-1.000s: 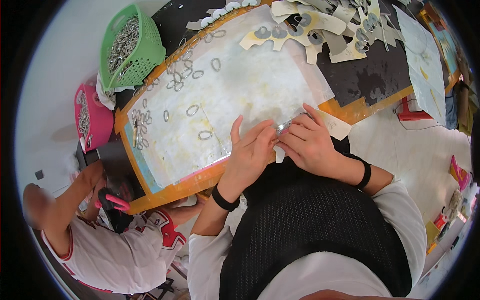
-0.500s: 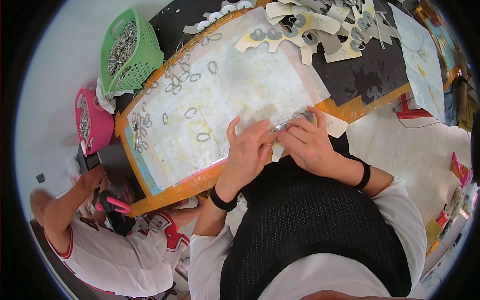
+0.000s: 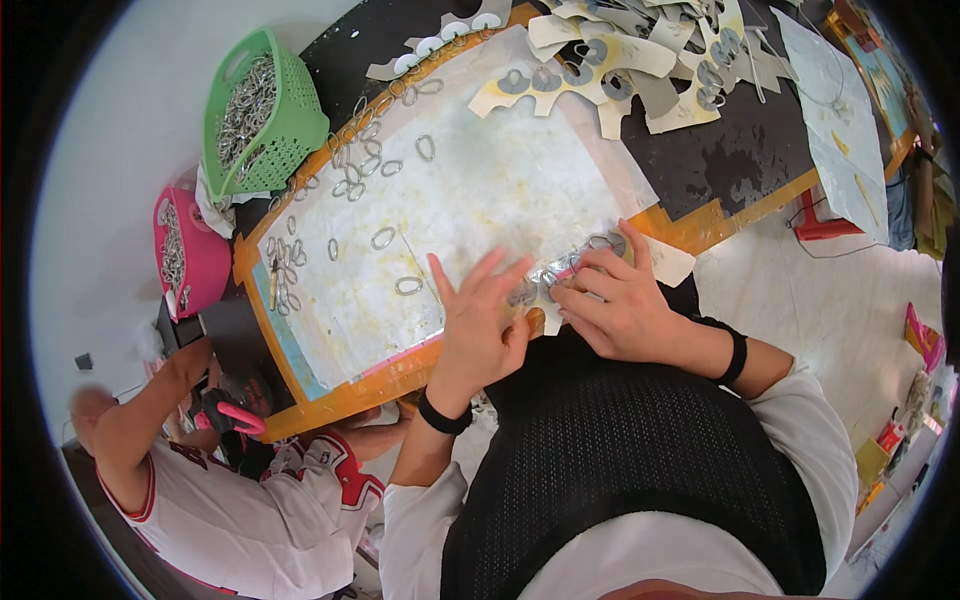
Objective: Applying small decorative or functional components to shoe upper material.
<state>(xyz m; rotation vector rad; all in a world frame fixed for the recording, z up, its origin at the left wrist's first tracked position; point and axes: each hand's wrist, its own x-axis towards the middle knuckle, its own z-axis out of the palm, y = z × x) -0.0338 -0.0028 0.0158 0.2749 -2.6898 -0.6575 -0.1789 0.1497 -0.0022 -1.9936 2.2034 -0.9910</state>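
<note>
At the table's near edge lies a pale cut-out piece (image 3: 668,262) with several grey round patches and oval metal rings (image 3: 603,241) along it. My right hand (image 3: 630,315) is over the piece, its fingers bent and closed down beside a metal ring (image 3: 548,281). Just left of that, my left hand (image 3: 480,325) is spread, fingers apart, with nothing visible in it. Its fingertips are close to the grey patch at the piece's left end. Part of the piece is hidden under my right hand.
Loose oval rings (image 3: 408,286) lie scattered over the white sheet (image 3: 340,345). A green basket (image 3: 290,135) and a pink basket (image 3: 205,265) hold many rings at the left. More cut-out pieces (image 3: 640,58) are piled at the far side. Another person (image 3: 235,505) sits at the lower left.
My left hand has drawn back leftward from my right hand and opened, uncovering a ring and a grey patch. My right hand has stayed nearly in place.
</note>
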